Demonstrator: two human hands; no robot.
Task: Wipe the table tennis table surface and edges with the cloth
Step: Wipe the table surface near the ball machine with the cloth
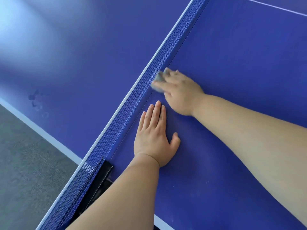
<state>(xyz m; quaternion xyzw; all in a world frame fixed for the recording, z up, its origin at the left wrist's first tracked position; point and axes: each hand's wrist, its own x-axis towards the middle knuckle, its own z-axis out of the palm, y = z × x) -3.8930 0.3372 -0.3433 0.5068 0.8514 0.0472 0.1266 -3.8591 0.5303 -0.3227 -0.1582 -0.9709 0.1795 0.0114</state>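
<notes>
A blue table tennis table (240,67) fills most of the view, split by a blue net (132,103) with a white top band that runs diagonally. My right hand (179,92) presses a small grey cloth (160,80) onto the near half, right beside the foot of the net; hand and cloth are blurred. My left hand (154,135) lies flat on the same half, palm down, fingers together and pointing at the net, holding nothing.
A black net clamp (99,181) grips the table's side edge at the lower left. Grey carpet (25,163) lies beyond the white edge line. Faint smudge marks (37,102) show on the far half. A white line (272,5) crosses the top right.
</notes>
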